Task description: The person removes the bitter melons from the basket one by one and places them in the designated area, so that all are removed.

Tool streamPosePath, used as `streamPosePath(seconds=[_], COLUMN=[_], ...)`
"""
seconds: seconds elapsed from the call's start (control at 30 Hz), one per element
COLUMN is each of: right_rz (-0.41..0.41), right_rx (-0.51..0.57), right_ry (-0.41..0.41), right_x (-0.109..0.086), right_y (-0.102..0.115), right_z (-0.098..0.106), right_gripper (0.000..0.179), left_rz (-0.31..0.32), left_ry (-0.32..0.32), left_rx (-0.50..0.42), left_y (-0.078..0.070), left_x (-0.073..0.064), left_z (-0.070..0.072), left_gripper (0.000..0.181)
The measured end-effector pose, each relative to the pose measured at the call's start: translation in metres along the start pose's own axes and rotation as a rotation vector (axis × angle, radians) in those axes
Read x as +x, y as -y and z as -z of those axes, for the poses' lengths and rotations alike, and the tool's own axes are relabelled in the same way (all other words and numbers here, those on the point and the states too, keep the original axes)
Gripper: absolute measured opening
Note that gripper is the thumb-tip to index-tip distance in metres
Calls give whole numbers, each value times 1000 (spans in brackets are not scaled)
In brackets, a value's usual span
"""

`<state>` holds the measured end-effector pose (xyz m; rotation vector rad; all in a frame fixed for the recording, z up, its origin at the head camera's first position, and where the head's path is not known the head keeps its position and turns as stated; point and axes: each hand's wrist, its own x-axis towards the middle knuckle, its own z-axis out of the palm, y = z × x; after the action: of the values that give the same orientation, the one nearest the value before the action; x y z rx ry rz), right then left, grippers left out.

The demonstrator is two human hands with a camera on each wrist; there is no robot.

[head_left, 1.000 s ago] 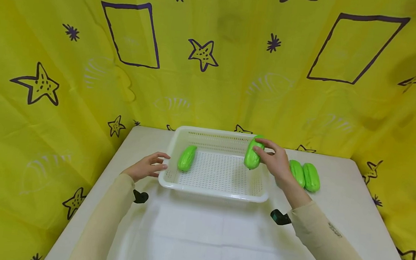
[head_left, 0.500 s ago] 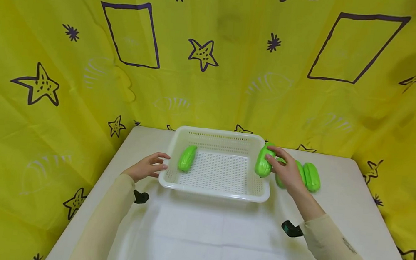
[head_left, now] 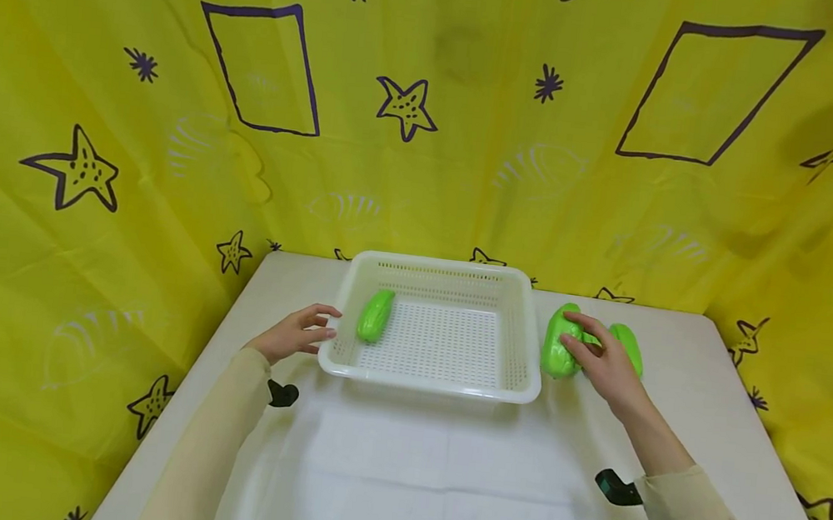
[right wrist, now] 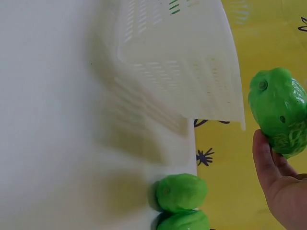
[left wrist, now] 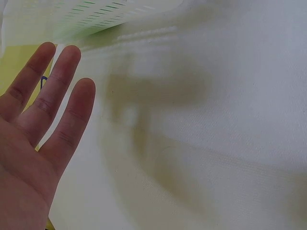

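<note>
My right hand [head_left: 605,370] pinches a shiny, lumpy green toy vegetable [head_left: 560,345] between thumb and fingers, raised just outside the right end of a white perforated plastic basket [head_left: 427,387]. The right wrist view shows one end of the held vegetable [right wrist: 276,108]. Two like it, a nearer one [right wrist: 182,191] and another [right wrist: 184,221], lie side by side on the table; the hand partly covers them in the head view. Another green vegetable [head_left: 376,316] lies inside the basket at its left end. At the basket's left rim, my left hand [head_left: 296,336] has its fingertips, the fingers extended [left wrist: 62,110].
The white-covered table [head_left: 411,477] spreads in front of the basket. A yellow patterned curtain [head_left: 461,189] hangs close behind and along both sides. Dark wrist devices show below each hand, one at the left [head_left: 284,395] and one at the right [head_left: 617,487].
My right hand has moved right with the green vegetable, from over the basket's right end to outside it, near the pair on the table. The left hand and basket have stayed in place.
</note>
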<state>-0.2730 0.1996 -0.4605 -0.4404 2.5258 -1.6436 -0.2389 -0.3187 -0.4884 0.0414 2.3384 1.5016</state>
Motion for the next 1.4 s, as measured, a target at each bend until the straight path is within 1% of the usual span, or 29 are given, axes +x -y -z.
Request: streamPosePath(seconds=[0.17,0.33,0.4,0.5,0.63,0.7,0.8,0.9,1.0,1.13,1.23,1.3,1.4], right_rz=[-26,-12,-8,-21,-24,-19,-18,-16,-5,45,82,86,69], right_rx=[-11,-27,-44,-102,-201,-227,-227,-220,-237,-285,-320,-335,-346], right_ry=[-18,-8,9,39,107,153,210,241,247,242,236,232,228], right_x=[-14,-25,-30,-37,-47,-50,-55,-56,-56,-55,-54,-53,-52], right_y=[-1,-8,-13,-20,-31,-38,-48,-58,-65,-71,-74,-76,-78], right_z=[12,24,29,36,42,45,45,42,39,33,29,27,25], right_gripper=[55,54,54,55,53,51,49,48,48,45,43,42,43], left_rz=[-14,-16,-15,-3,-3,-6,0,11,15,27,17,9,-3], left_ry=[8,10,9,-1,-8,-6,-7,-7,-8,-13,-3,2,10], left_rx=[9,14,12,5,-7,-8,-10,-7,-6,-5,2,6,10], left_y=[0,-1,-1,-2,-2,-2,0,0,-1,-4,-4,-4,-5], left_x=[-1,-3,-3,-2,-1,-1,-1,-1,-2,-4,-4,-4,-3], left_z=[0,-1,-1,-2,-3,-2,0,1,1,0,0,0,0], left_gripper=[51,51,49,46,45,47,49,49,47,46,47,49,49])
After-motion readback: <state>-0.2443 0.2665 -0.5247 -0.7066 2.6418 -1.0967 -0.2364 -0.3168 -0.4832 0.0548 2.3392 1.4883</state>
